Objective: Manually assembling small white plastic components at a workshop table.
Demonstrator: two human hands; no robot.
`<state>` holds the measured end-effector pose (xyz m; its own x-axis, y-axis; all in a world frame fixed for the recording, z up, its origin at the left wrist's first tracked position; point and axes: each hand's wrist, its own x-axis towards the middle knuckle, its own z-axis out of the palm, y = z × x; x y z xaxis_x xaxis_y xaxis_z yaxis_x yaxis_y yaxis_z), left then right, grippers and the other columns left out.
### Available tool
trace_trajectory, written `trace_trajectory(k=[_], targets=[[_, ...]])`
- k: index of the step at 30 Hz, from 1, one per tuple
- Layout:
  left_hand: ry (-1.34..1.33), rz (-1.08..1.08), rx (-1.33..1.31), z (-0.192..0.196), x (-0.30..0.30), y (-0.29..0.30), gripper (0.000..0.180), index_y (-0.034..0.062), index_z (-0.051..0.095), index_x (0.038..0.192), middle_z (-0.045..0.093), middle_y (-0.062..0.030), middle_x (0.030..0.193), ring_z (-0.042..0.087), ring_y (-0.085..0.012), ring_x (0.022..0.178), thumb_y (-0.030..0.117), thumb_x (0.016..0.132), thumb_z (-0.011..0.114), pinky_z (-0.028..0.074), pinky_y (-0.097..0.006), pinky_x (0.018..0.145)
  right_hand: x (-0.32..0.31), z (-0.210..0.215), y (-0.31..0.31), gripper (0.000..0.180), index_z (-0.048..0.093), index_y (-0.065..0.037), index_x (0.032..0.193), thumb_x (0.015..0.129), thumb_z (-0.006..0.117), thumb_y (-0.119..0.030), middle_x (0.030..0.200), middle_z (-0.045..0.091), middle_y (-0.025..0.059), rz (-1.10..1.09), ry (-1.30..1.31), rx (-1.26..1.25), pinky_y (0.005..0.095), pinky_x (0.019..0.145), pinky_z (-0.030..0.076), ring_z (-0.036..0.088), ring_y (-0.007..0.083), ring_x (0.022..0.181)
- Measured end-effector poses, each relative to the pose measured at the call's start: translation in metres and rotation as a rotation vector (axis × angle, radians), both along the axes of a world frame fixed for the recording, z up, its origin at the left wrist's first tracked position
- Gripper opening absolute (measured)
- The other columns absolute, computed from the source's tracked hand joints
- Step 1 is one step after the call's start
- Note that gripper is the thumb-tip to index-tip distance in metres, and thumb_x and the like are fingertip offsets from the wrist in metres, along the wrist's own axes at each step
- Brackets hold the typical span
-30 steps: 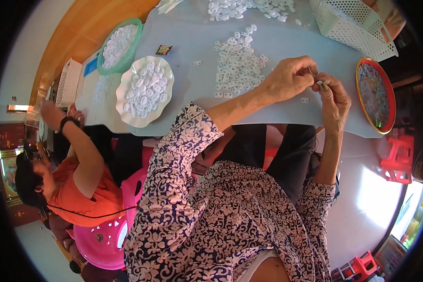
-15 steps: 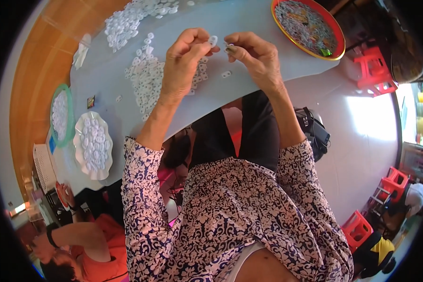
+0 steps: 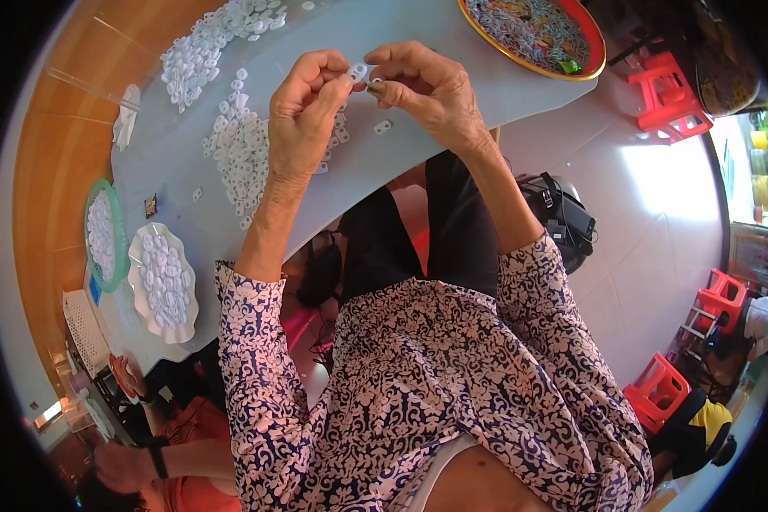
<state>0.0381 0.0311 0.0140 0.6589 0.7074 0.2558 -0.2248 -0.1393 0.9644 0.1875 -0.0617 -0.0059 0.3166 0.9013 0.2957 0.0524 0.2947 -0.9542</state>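
Observation:
Over the table's near side, my left hand [image 3: 305,107] pinches a small white oval plastic piece [image 3: 358,71] with holes in it. My right hand [image 3: 431,94] is close beside it, thumb and forefinger pinched on a tiny pale part whose kind I cannot make out. The fingertips of both hands almost meet at the oval piece. Beneath and left of my left hand spreads a pile of small white pieces with holes [image 3: 239,158]. One loose white piece [image 3: 383,127] lies on the table below my right hand.
A red tray [image 3: 596,51] of small metal parts stands far right. Farther back lies a heap of white oval pieces [image 3: 192,68]. At left are a scalloped white dish [image 3: 189,316] and a green basket [image 3: 115,277], both with white pieces. A co-worker's arm [image 3: 192,461] shows lower left; red stools [image 3: 670,94] stand right.
The view has shifted, so the table's things sit a little farther left. My hands have drawn closer together, the right one's fingertips now at the oval piece. The co-worker's arm has moved.

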Motion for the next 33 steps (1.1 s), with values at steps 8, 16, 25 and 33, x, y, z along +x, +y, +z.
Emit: trace_trajectory(k=[8,16,25,33], targets=[[0.056,0.044,0.113,0.0018,0.0012,-0.0021,0.012,0.0024,0.058,0.100,0.059,0.0005,0.081,0.055,-0.0052,0.073,0.008,0.089,0.057,0.043,-0.020,0.063,-0.0011,0.0032,-0.0008,0.032,0.060,0.001,0.113,0.081,0.060,-0.001,0.091,0.066,0.0083,-0.026,-0.033,-0.015,0.0267,0.079,0.053,0.065,0.0127,0.084],[0.101,0.039,0.187,0.0001,0.0010,-0.0008,0.012,0.0046,0.059,0.098,0.058,0.0017,0.084,0.049,-0.0038,0.070,0.007,0.087,0.058,0.040,-0.020,0.059,-0.0017,0.0036,0.0002,0.027,0.062,0.003,0.110,0.083,0.058,-0.001,0.086,0.066,0.0045,-0.004,-0.038,-0.006,0.0252,0.077,0.053,0.064,0.0102,0.082],[0.299,-0.025,0.290,0.0058,-0.0007,-0.0018,0.026,0.0018,0.059,0.090,0.055,0.0010,0.066,0.041,-0.0053,0.057,0.027,0.095,0.052,0.035,-0.022,0.049,-0.0021,0.0037,0.0004,0.024,0.063,0.000,0.109,0.087,0.065,-0.008,0.088,0.065,0.0022,-0.034,-0.044,0.045,0.0214,0.069,0.051,0.059,0.0067,0.073],[0.241,0.043,0.267,0.0053,0.0036,-0.0045,0.030,0.0017,0.061,0.085,0.053,0.0013,0.064,0.040,-0.0051,0.056,0.029,0.094,0.053,0.033,-0.023,0.051,-0.0022,0.0048,0.0001,0.025,0.063,0.000,0.110,0.087,0.066,-0.010,0.086,0.065,0.0019,-0.024,-0.043,0.025,0.0214,0.067,0.051,0.059,0.0071,0.072]])
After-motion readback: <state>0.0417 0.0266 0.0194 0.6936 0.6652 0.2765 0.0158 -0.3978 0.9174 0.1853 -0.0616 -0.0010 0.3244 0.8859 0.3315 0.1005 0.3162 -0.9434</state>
